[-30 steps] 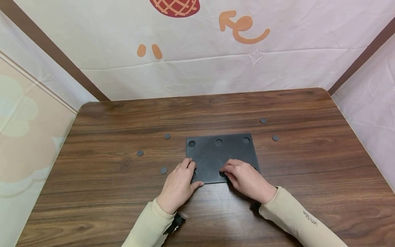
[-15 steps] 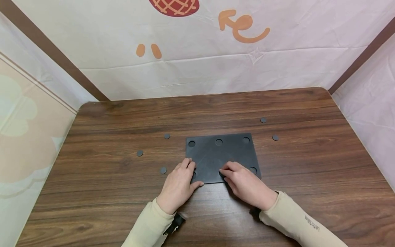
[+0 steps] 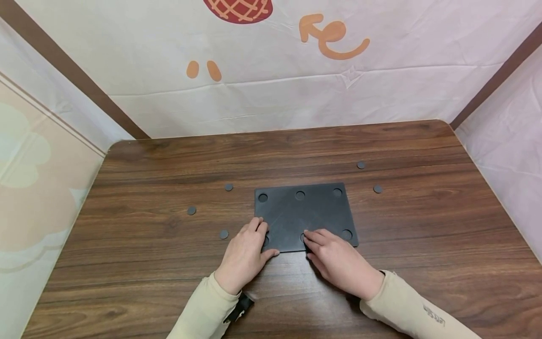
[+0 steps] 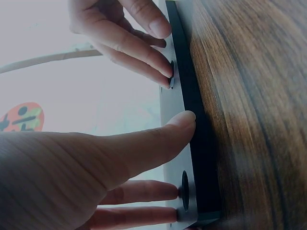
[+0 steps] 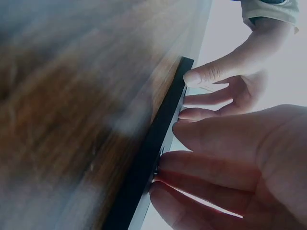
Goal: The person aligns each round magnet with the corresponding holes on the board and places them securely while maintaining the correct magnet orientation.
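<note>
On the brown wooden table [image 3: 169,278], the left hand [image 3: 247,254] lies flat, steadying the flat black rectangular plate [image 3: 302,214], while right hand [image 3: 338,261] fingertips press a small dark disc [image 4: 171,76] into its hole.

Makeshift booth — wooden table [image 3: 169,282], printed sheet walls [image 3: 275,84]

Pretty blurry shot, but the dark plate [image 5: 158,143] shows edge-on, lying flat on the wood-grain table [image 5: 72,120]. The right hand [image 5: 240,163] fills the lower right, fingers fairly straight, their tips touching the plate's face near its edge. Further back, the left hand [image 5: 230,81] has its thumb against the plate's edge.
</note>
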Demonstrator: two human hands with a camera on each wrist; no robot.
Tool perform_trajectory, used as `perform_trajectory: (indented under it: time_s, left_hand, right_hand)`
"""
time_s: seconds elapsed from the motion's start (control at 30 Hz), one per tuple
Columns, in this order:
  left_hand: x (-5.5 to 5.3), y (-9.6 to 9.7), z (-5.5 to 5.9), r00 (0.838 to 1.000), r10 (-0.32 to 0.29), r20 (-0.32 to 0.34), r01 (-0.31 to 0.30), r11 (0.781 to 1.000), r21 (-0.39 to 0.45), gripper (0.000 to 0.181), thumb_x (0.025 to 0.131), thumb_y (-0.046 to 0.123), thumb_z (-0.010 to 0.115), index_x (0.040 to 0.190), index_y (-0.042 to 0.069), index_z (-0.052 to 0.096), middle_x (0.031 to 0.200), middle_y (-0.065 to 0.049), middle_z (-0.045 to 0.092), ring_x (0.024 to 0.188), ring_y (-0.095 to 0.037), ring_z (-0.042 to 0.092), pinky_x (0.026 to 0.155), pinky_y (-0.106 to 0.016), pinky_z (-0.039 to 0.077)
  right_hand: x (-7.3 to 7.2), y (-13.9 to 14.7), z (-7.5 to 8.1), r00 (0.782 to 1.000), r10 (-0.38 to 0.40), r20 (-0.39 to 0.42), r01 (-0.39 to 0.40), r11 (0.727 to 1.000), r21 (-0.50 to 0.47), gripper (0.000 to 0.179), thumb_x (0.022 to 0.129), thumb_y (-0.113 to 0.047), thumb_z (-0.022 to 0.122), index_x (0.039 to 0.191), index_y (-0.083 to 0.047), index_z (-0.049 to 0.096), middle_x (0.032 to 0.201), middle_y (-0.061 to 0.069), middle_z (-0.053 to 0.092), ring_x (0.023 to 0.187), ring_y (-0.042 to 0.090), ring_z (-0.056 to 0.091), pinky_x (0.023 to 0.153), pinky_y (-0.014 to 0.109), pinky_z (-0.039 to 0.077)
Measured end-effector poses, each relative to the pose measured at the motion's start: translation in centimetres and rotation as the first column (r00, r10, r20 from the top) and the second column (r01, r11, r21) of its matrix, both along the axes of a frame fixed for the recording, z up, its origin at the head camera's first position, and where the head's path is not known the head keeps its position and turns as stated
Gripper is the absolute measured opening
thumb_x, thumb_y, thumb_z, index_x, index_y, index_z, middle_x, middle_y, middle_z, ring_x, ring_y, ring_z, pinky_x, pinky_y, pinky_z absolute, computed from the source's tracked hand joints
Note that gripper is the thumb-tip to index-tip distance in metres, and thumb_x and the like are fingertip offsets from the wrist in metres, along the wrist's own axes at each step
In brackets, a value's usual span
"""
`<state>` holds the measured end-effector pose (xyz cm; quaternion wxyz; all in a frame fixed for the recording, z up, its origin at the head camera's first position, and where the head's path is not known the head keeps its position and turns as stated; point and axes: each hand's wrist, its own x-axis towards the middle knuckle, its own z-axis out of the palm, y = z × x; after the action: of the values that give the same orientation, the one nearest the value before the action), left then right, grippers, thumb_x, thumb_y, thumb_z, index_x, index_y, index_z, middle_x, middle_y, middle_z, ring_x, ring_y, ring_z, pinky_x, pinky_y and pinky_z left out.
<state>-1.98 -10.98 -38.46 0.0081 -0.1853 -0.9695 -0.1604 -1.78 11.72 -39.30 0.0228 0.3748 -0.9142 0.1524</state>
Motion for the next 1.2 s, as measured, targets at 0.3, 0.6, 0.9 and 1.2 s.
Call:
perform_trajectory:
  time_s: [0.3,0.6,0.9,1.2]
  left_hand:
    - [-0.02,0.01,-0.07,1.0,0.004,0.008,-0.004,1.0,-0.001,0.05,0.075,0.031,0.082,0.108,-0.002,0.062,0.116,-0.02,0.059,0.098,-0.033,0.063,0.076,-0.04,0.055]
    - [-0.02,0.01,-0.12,1.0,0.002,0.002,-0.002,1.0,-0.004,0.05,0.075,0.031,0.081,0.108,-0.002,0.062,0.115,-0.02,0.059,0.098,-0.033,0.063,0.076,-0.04,0.055]
    - [-0.01,0.0,-0.06,1.0,-0.002,-0.003,0.002,1.0,-0.007,0.052,0.076,0.032,0.081,0.109,-0.003,0.062,0.116,-0.02,0.059,0.1,-0.033,0.063,0.078,-0.04,0.055]
    - [-0.01,0.03,-0.02,1.0,0.0,0.0,0.0,1.0,0.0,0.051,0.075,0.031,0.081,0.108,-0.002,0.062,0.116,-0.02,0.059,0.099,-0.033,0.063,0.076,-0.04,0.055]
  right_hand:
    - [0.55,0.01,-0.16,0.999,0.001,-0.041,0.003,0.997,0.082,0.037,0.091,-0.022,0.066,0.121,0.0,0.065,0.129,0.015,0.061,0.119,0.025,0.058,0.096,0.038,0.05]
    - [0.76,-0.44,0.07,0.992,0.003,-0.128,0.014,0.99,0.139,0.037,0.09,-0.024,0.067,0.119,-0.001,0.067,0.126,0.012,0.064,0.117,0.022,0.06,0.087,0.039,0.053]
    - [0.49,-0.14,0.07,0.997,-0.001,-0.08,0.007,0.998,0.069,0.034,0.09,-0.022,0.067,0.116,-0.001,0.068,0.124,0.013,0.064,0.116,0.024,0.061,0.092,0.037,0.052]
    - [-0.17,0.29,-0.21,0.999,-0.011,-0.041,0.009,0.999,-0.045,0.027,0.09,-0.014,0.066,0.114,-0.002,0.07,0.119,0.011,0.067,0.108,0.022,0.064,0.088,0.035,0.054]
